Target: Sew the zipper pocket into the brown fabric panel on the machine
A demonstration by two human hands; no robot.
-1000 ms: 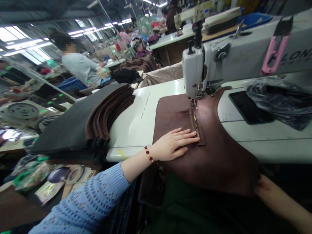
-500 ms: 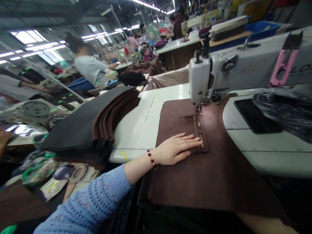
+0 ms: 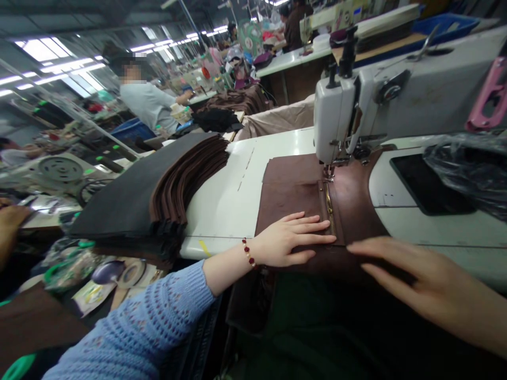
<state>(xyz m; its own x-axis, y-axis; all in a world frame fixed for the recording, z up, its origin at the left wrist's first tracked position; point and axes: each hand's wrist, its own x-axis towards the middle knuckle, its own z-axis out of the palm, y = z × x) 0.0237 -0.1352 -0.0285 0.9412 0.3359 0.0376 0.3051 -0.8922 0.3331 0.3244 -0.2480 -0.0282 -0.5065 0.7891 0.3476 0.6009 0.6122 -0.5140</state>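
Beside the sewing machine's needle (image 3: pixel 328 172), left hand (image 3: pixel 289 240) presses open-fingered on zippered brown leather (image 3: pixel 293 203) (right hand (image 3: pixel 420 272) likewise spread), seemingly mid-seam, wanting steady guiding

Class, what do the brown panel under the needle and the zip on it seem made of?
The brown panel looks like suede or a synthetic imitation: matt, softly napped; the look leaves it open. The zip seems metal: its teeth glint gold.

My one head-worn camera looks forward and down, close over the brown leather panel (image 3: pixel 293 195) beneath the white sewing machine (image 3: pixel 335 119).
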